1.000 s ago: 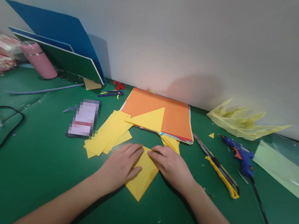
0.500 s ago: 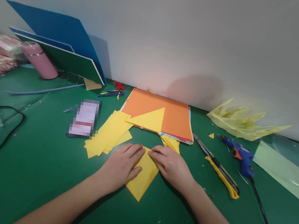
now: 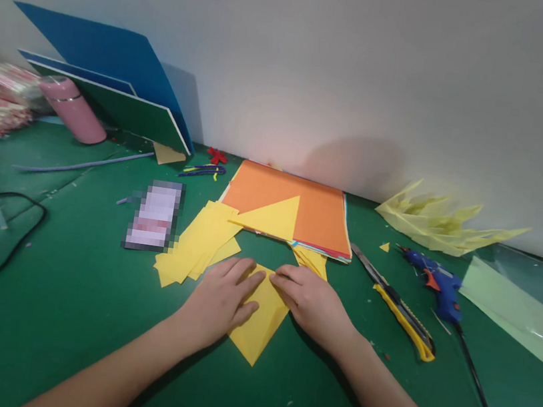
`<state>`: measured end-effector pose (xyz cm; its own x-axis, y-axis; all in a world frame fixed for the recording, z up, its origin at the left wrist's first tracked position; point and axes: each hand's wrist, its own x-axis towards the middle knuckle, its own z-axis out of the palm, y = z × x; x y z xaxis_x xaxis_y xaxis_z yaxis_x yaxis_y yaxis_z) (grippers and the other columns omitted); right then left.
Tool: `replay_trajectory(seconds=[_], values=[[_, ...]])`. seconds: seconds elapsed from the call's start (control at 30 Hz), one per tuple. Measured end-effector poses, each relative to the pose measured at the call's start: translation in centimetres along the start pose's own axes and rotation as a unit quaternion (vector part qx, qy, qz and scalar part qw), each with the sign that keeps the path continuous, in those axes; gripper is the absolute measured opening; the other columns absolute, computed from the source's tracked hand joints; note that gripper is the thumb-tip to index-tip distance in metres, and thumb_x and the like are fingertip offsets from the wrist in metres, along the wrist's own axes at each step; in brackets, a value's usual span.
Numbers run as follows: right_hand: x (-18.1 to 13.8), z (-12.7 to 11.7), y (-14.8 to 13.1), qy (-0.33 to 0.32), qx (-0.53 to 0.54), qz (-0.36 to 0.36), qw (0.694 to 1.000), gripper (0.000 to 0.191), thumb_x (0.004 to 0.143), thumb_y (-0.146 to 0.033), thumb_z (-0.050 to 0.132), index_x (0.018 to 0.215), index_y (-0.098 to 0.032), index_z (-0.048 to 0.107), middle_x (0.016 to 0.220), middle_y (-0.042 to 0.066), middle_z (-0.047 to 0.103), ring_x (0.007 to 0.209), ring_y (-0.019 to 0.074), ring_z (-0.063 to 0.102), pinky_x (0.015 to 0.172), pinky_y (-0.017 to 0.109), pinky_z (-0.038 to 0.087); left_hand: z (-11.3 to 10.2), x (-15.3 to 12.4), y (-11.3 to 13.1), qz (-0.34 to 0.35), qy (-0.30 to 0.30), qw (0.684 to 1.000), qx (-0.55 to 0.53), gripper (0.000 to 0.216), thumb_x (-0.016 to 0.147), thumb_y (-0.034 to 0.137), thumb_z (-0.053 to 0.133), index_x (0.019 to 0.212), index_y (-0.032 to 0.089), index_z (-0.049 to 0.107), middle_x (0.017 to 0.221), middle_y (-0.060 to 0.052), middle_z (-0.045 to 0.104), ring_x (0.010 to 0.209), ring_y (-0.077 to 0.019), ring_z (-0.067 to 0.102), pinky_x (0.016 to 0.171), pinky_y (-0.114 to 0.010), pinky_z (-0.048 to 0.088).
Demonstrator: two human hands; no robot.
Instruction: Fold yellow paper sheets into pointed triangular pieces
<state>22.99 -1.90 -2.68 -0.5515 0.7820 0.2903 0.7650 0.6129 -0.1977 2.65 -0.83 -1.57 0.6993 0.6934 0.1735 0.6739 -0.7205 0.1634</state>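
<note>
A sheet of yellow paper, folded to a point at its near end, lies on the green table between my hands. My left hand rests on its left side, fingers stretched out and thumb apart, pressing it flat. At the upper right edge, my right hand has its fingers close together with the tips on the paper; its thumb is hidden. Beyond my left hand is a fanned pile of yellow paper strips. A folded yellow triangle lies across a stack of coloured paper, orange on top.
To the right are a yellow utility knife with its blade out, a blue glue gun with a cord, and a spiky pale yellow paper piece. A blurred phone, pink bottle and leaning boards are left.
The fingers of my left hand have shifted slightly along the top of the paper, the index fingertip a little lower. My right hand and the paper stay nearly the same.
</note>
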Motion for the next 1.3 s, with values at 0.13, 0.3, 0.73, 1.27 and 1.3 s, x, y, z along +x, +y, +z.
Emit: replay_trajectory(seconds=[0.13, 0.3, 0.73, 1.27, 1.3], values=[[0.0, 0.0, 0.2, 0.002, -0.007, -0.008, 1.0, 0.026, 0.091, -0.009, 0.043, 0.104, -0.013, 0.065, 0.099, 0.012, 0.066, 0.08, 0.0203, 0.06, 0.069, 0.032, 0.051, 0.0, 0.0, 0.0, 0.0, 0.0, 1.0, 0.01, 0.032, 0.087, 0.026, 0.05, 0.116, 0.016, 0.054, 0.117, -0.013, 0.055, 0.105, -0.0276, 0.054, 0.087, -0.043, 0.048], [0.0, 0.0, 0.2, 0.002, -0.01, -0.008, 1.0, 0.026, 0.09, -0.009, 0.044, 0.105, -0.014, 0.064, 0.1, 0.011, 0.066, 0.081, 0.0201, 0.06, 0.07, 0.031, 0.051, -0.1, 0.0, 0.0, 0.003, -0.001, 1.0, 0.006, 0.032, 0.087, 0.027, 0.049, 0.117, 0.016, 0.054, 0.116, -0.013, 0.056, 0.106, -0.029, 0.053, 0.089, -0.045, 0.047], [0.1, -1.7, -0.4, -0.008, 0.008, 0.011, 1.0, 0.022, 0.082, -0.007, 0.048, 0.091, -0.014, 0.067, 0.085, 0.01, 0.061, 0.079, 0.0219, 0.052, 0.071, 0.034, 0.046, 0.0, 0.1, -0.1, -0.017, 0.002, 0.999, -0.037, 0.04, 0.085, 0.029, 0.052, 0.122, 0.014, 0.05, 0.12, -0.012, 0.057, 0.111, -0.0289, 0.051, 0.095, -0.045, 0.045], [0.0, -0.4, 0.0, -0.013, -0.027, 0.001, 1.0, 0.034, 0.085, -0.005, 0.041, 0.112, -0.01, 0.061, 0.084, 0.01, 0.06, 0.077, 0.022, 0.051, 0.07, 0.034, 0.045, 0.1, 0.0, -0.2, -0.012, -0.003, 0.999, -0.032, 0.039, 0.086, 0.03, 0.051, 0.123, 0.015, 0.051, 0.121, -0.011, 0.056, 0.111, -0.0293, 0.05, 0.093, -0.046, 0.045], [0.1, -0.2, 0.0, -0.021, -0.04, -0.002, 0.999, 0.038, 0.084, -0.004, 0.04, 0.117, -0.01, 0.059, 0.085, 0.01, 0.06, 0.077, 0.0221, 0.05, 0.07, 0.035, 0.045, 0.0, 0.1, -0.2, -0.01, -0.004, 1.0, -0.028, 0.039, 0.086, 0.029, 0.05, 0.123, 0.015, 0.05, 0.12, -0.011, 0.056, 0.111, -0.0293, 0.05, 0.092, -0.046, 0.045]])
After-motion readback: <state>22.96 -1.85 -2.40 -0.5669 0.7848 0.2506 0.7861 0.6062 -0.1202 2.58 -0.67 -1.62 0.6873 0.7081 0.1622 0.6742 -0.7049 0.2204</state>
